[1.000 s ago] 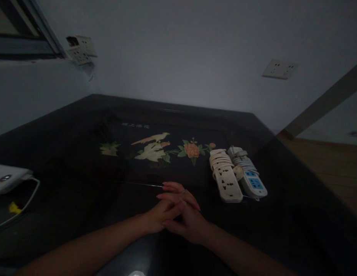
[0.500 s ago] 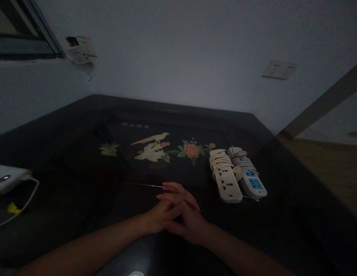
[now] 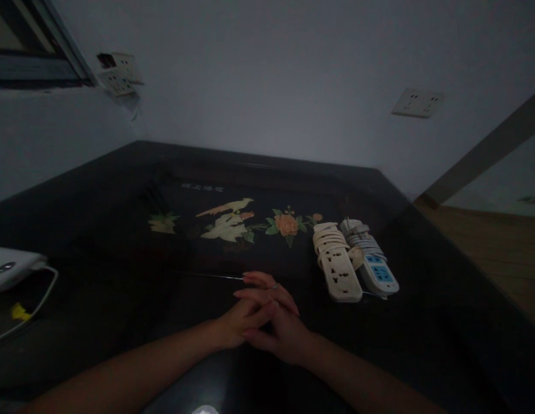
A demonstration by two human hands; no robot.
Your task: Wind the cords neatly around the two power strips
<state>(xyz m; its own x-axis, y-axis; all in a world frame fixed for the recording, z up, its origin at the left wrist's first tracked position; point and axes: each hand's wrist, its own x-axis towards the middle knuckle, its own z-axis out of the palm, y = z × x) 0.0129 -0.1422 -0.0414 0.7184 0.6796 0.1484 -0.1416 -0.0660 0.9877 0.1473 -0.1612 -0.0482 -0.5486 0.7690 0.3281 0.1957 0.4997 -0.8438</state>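
Note:
My left hand [image 3: 238,325] and my right hand [image 3: 288,330] are clasped together over the near part of a dark glossy table [image 3: 120,310]. Their fingers interlock, and no object shows in either one. A ring sits on one finger. Nearest to my right hand lies a cream power strip [image 3: 342,282] with its cord wound round its far end. Beside it, a second power strip [image 3: 381,275] has blue sockets and a wound grey cord. Part of the fingers and both palms are hidden by the clasp.
A white device [image 3: 12,270] with a cable [image 3: 46,299] and a yellow tag [image 3: 20,312] lies at the left edge. The tabletop bears a bird decoration [image 3: 226,224] and a flower decoration [image 3: 287,225]. Wall sockets [image 3: 418,103] are on the right, with more sockets [image 3: 127,68] at left.

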